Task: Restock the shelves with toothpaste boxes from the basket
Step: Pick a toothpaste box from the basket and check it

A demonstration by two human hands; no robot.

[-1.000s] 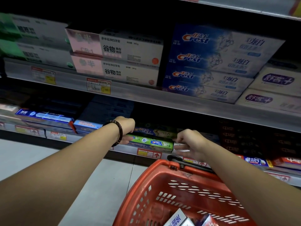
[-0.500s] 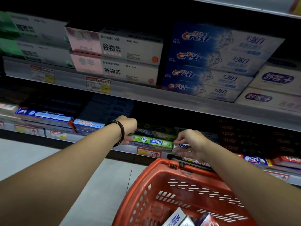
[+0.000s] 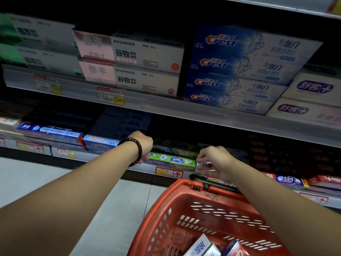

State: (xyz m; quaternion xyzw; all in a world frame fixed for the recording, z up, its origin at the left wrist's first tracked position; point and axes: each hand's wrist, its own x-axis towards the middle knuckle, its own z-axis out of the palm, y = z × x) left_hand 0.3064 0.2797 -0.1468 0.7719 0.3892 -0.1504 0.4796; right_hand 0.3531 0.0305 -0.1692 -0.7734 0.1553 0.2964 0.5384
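Barely shifted since last second: left hand at green box end, grip hidden; right hand fingers pinching white box at lower shelf front edge; likely seating, next push flush.

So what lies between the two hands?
A green toothpaste box lying flat, held by left hand; right hand pinches a white box; head view.

**Fig.** Dim aisle, lit from above. Box fronts on the upper shelf and the floor catch most light; the lower shelf recess sinks into deep shadow. Motion blur smears the green boxes at left. Wide-angle distortion bends shelf edges. The basket rim is sharp.
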